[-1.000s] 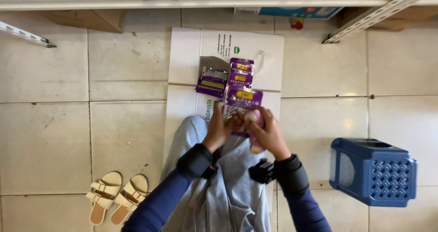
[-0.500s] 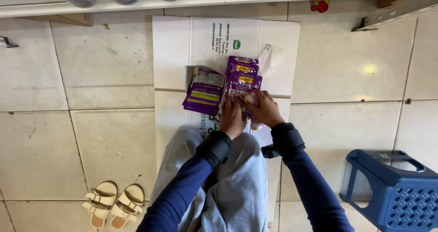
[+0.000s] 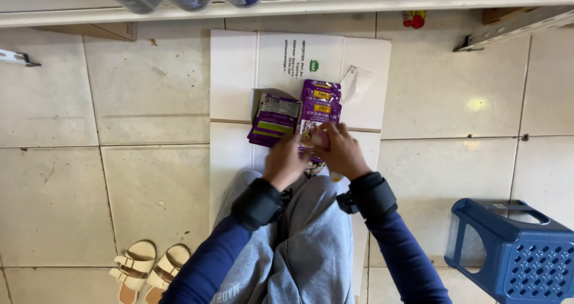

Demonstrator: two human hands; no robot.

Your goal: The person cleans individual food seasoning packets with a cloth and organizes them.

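two hands: both meet over the front purple pouch (image 3: 315, 138), low on the flattened white cardboard (image 3: 239, 83).
left hand: the left hand (image 3: 286, 162) rests knuckles up, fingers curled onto the near left edge of that pouch; whether they pinch it or only press on it cannot be told, since the fingertips are hidden.
right hand: the right hand (image 3: 342, 151) lies just beside the left, fingers bent over the pouch's right half and covering most of it; the grip itself is hidden under the hand.
front pouch: flat on the cardboard, its top overlapped against the next pouch behind; only its upper part and a strip below the hands show.
pouch row: two more purple pouches (image 3: 321, 98) with yellow labels lie behind it, overlapping like shingles in a line running away from the person.
side stack: a small stack of purple pouches (image 3: 274, 120), back sides up with a green patch, sits just left of the row, touching it.
cardboard: spread on the pale floor tiles (image 3: 149, 178), with a loose flap (image 3: 356, 83) raised to the right of the row.
wrists: black bands (image 3: 257, 203) wrap both forearms over dark blue sleeves; grey trousers show between the arms.
around: blue plastic stool (image 3: 514, 250) at lower right, well apart; tan sandals (image 3: 149, 271) at lower left; white shelf edge (image 3: 287, 8) along the top with dark containers on it.
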